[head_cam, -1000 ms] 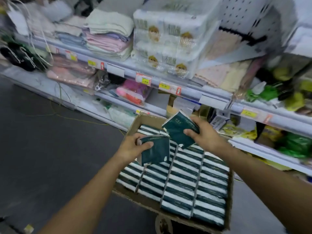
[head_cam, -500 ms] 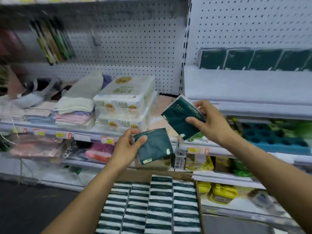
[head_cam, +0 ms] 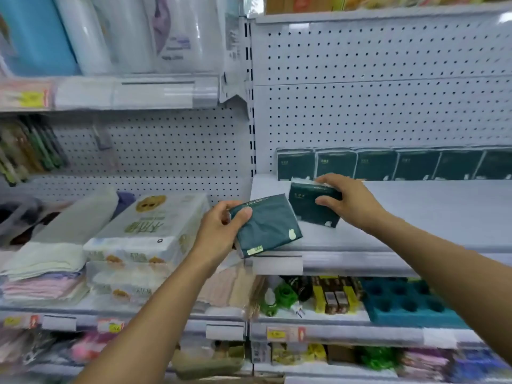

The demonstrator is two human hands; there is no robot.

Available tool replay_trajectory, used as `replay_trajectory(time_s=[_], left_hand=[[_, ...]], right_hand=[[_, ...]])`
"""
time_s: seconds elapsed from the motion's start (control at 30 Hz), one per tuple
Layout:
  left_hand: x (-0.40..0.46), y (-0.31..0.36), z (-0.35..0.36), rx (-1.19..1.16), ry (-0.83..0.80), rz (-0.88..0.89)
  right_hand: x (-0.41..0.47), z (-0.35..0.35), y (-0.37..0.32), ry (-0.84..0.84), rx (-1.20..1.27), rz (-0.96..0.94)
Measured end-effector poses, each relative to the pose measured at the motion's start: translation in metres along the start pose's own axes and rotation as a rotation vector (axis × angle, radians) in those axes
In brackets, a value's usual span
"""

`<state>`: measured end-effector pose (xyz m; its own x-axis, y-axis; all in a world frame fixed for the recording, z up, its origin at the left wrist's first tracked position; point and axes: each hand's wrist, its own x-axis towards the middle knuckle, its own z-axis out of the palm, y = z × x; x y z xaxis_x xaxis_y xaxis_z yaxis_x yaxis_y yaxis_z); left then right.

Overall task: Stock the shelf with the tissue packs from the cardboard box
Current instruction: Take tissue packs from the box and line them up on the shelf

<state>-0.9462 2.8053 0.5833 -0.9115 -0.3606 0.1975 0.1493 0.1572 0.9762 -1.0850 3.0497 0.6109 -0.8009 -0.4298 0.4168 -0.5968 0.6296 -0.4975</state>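
My left hand (head_cam: 219, 231) grips a dark green tissue pack (head_cam: 268, 224) at the front left corner of the white shelf (head_cam: 415, 217). My right hand (head_cam: 349, 200) holds a second dark green tissue pack (head_cam: 310, 202) upright on the shelf, near its left end. A row of several matching tissue packs (head_cam: 393, 164) stands along the back of the shelf against the pegboard. The cardboard box is out of view below.
Left of the shelf sit white bundled tissue packages (head_cam: 149, 225) and folded towels (head_cam: 55, 239). Below are a teal foam tray (head_cam: 407, 303), small boxes and green items. Price tag rails (head_cam: 277, 264) line the shelf fronts. Large wrapped rolls (head_cam: 110, 31) stand top left.
My view has lifted from the box to the shelf. Both hands have risen with their packs; the right one has reached forward and now has its pack on the shelf.
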Motion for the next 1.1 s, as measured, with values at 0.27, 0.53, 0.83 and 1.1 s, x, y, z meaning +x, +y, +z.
replay_trajectory(time_s=[0.27,0.53,0.83,1.1], left_hand=[[0.060,-0.010,0.024,-0.048,0.062,-0.068],[0.100,-0.013,0.041,-0.098,0.071,-0.113],[0.122,-0.026,0.047,-0.038,0.085,-0.093],[0.132,-0.023,0.059,0.027,-0.005,-0.030]], right_hand=[[0.056,0.027,0.045,-0.070,-0.222,-0.261],[0.131,0.049,0.085,0.001,-0.335,-0.417],[0.172,0.065,0.099,0.034,-0.373,-0.479],[0.125,0.041,0.053,0.055,-0.006,-0.499]])
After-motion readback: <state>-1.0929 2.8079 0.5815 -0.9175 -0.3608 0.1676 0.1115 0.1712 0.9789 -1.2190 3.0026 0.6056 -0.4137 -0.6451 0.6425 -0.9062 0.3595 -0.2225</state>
